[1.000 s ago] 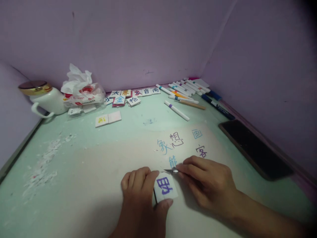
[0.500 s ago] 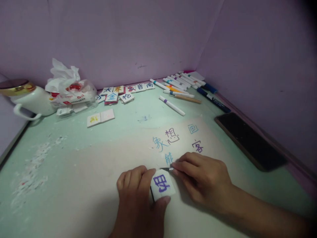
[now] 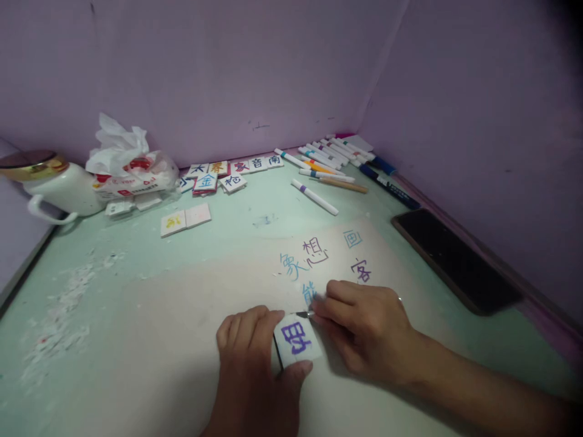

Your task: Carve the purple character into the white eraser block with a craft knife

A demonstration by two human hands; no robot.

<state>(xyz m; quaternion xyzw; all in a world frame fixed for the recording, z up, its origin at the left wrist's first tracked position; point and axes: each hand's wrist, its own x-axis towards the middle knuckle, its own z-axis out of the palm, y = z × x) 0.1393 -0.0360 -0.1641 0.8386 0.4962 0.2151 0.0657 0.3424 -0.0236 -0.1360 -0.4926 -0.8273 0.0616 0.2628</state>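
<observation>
Holding a white square piece (image 3: 303, 331) with a purple character, the left hand (image 3: 252, 340) has fingers at its far edge and thumb at its near edge. The right hand (image 3: 368, 328) grasps a small knife (image 3: 302, 315), its blade at the piece's far edge; contact is unclear. The piece sits at the surface (image 3: 182, 315), left of the phone (image 3: 455, 261). White shavings (image 3: 68, 321) lie well left of the phone.

Over at the table (image 3: 182, 303), the left hand (image 3: 250, 343) grips a white tile (image 3: 296, 341); the right hand (image 3: 367, 321) has a knife (image 3: 303, 314) at the tile's far edge.
</observation>
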